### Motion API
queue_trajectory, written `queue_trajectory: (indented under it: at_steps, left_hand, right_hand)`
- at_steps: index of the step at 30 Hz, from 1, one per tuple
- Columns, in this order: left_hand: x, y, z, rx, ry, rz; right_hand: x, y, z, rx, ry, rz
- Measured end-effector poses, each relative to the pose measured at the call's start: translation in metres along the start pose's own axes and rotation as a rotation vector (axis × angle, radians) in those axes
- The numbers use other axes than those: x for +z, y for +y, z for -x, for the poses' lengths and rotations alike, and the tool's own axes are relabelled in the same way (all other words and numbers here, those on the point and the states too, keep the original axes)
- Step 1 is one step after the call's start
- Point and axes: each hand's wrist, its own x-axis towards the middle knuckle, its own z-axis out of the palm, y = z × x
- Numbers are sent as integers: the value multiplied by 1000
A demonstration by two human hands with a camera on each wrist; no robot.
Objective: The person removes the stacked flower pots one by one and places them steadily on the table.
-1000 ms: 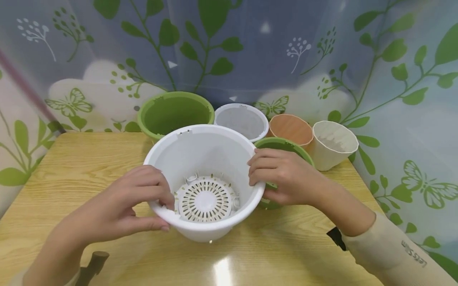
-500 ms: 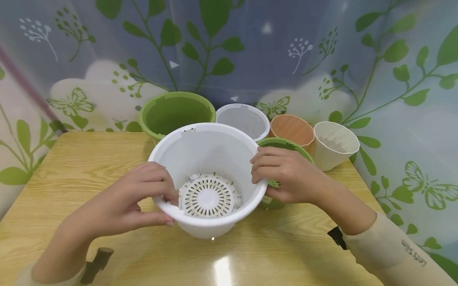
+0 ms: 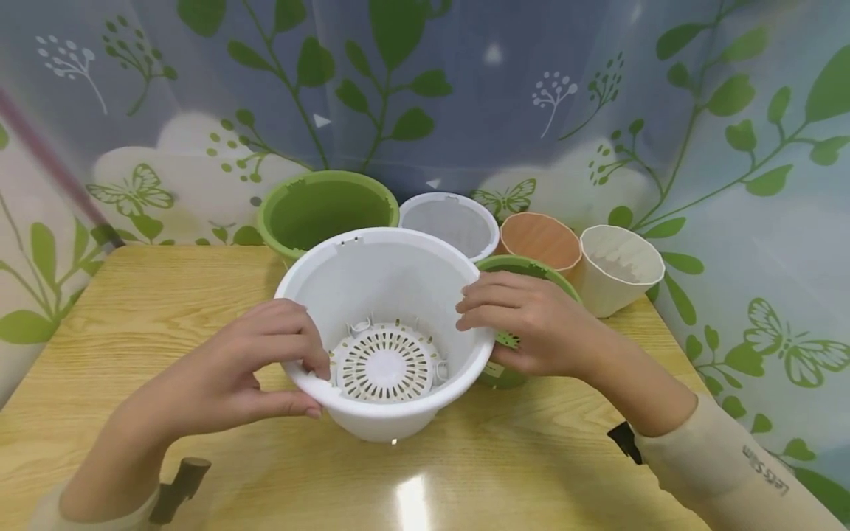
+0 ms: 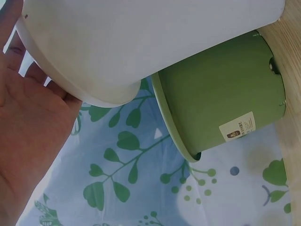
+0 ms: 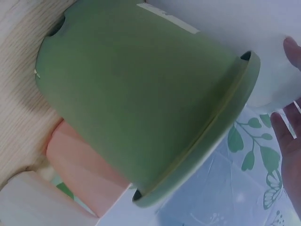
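Observation:
A large white plastic flower pot (image 3: 392, 276), with a slotted round base inside, stands at the middle of the table. My left hand (image 3: 229, 369) pinches its near left rim, fingers inside and thumb outside. At the right rim, my right hand (image 3: 534, 321) holds with fingers over the edge and thumb lower on the outer side; its fingertips look loosely laid. Just beside that hand is a smaller green flower pot (image 5: 136, 94), partly hidden by the hand and the white pot in the head view.
Behind stand a large green pot (image 3: 328, 214), a smaller white pot (image 3: 448, 225), an orange pot (image 3: 541, 240) and a cream pot (image 3: 611, 284). They line the back of the wooden table (image 3: 166, 287), against a leaf-printed curtain (image 3: 412, 88).
The white pot shifted slightly right and back, then stayed put. My right fingers have loosened and slid a little further over the rim. The left hand moved along with the pot.

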Motion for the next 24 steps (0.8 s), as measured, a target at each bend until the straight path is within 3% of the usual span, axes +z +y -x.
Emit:
queue_trajectory:
  at_steps: [9,13,20,24]
  left_hand:
    - [-3,9,1,12,17,-19]
    - [-5,13,3,-9,29,-56]
    - [-2,16,-2,9,81,-107]
    - [-2,19,0,-18,85,-124]
  right_hand:
    - [-15,-7,3,73,72,-18]
    - [-21,-15,1,70,139,-33]
    - [-31,-24,2,82,271,5]
    - [-34,-25,4,114,300,4]
